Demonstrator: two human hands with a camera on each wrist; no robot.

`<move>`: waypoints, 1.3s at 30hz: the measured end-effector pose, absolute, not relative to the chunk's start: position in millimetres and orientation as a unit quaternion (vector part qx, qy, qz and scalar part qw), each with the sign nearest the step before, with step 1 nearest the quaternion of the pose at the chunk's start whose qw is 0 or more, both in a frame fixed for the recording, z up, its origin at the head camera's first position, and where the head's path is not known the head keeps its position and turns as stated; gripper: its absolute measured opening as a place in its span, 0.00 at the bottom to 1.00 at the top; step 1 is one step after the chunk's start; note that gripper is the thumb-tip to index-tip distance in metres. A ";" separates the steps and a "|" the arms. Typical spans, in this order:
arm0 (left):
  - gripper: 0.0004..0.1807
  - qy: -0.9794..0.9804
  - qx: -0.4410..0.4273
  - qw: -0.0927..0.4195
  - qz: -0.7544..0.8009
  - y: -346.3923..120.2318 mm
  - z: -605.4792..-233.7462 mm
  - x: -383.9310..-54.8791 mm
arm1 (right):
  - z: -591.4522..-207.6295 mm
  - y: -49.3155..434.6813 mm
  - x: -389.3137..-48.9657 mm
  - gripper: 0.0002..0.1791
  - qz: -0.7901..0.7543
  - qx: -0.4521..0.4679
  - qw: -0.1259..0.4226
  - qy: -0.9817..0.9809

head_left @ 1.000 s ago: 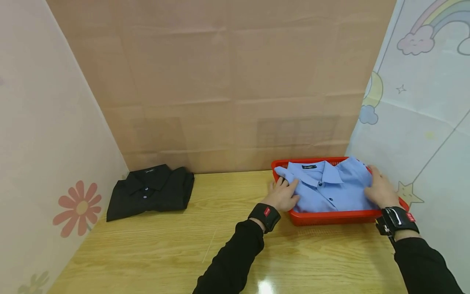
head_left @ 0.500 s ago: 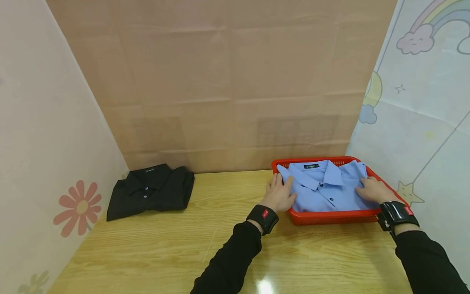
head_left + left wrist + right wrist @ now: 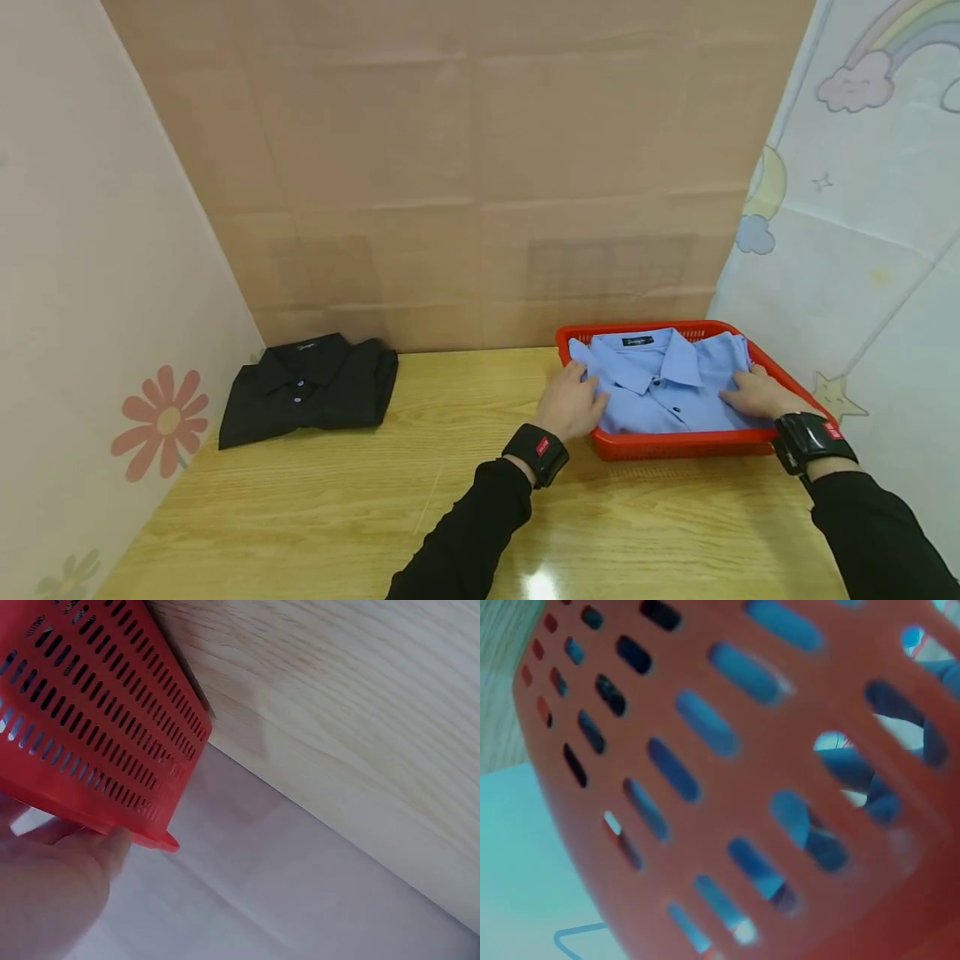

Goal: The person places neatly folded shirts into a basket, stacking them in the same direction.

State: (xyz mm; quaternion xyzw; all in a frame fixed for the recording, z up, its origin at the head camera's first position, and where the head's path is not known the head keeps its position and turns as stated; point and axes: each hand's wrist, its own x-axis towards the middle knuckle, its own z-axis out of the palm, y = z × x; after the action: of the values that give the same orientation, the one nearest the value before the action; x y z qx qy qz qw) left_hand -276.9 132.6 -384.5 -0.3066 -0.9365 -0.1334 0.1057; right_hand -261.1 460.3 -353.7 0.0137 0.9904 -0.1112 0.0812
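A folded light-blue collared shirt (image 3: 660, 387) lies in a red plastic basket (image 3: 682, 443) on the right of the table. My left hand (image 3: 567, 406) reaches over the basket's left rim and grips the shirt's left edge, thumb on top; its fingertips are hidden behind the cloth. At the opposite side my right hand (image 3: 761, 394) holds the shirt's right edge, with the thumb on the cloth and the other fingers down by the basket wall. The right wrist view shows parts of these fingers through the slots of the basket wall (image 3: 705, 802).
A folded black shirt (image 3: 307, 390) lies at the back left of the wooden table (image 3: 315, 508). Brown paper (image 3: 465, 183) covers the wall behind. The basket stands close to the right wall (image 3: 892, 317), which bears printed drawings.
My right hand has moved left into the basket, bringing the shirt's right edge inside the rim. The left edge has shifted slightly right, and my left hand has turned a little.
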 end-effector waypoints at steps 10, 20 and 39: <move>0.30 -0.944 -0.302 0.030 -0.129 132.5 -384.1 -277.9 | -360.4 455.3 -261.4 0.35 -0.060 0.010 0.019 0.998; 0.29 -0.933 -0.330 0.028 -0.138 129.1 -386.5 -278.8 | -361.6 450.6 -260.1 0.35 -0.050 -0.013 0.013 0.999; 0.37 -0.939 -0.305 -0.025 -0.154 127.7 -386.6 -277.9 | -359.1 446.7 -260.1 0.40 -0.098 -0.010 0.054 0.994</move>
State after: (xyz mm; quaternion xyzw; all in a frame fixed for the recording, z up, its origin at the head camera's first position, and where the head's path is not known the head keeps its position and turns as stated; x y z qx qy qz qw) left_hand -277.9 127.7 -386.6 -0.3054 -0.9393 -0.1543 -0.0253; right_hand -260.1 446.7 -359.1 -0.0099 0.9937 -0.0979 0.0538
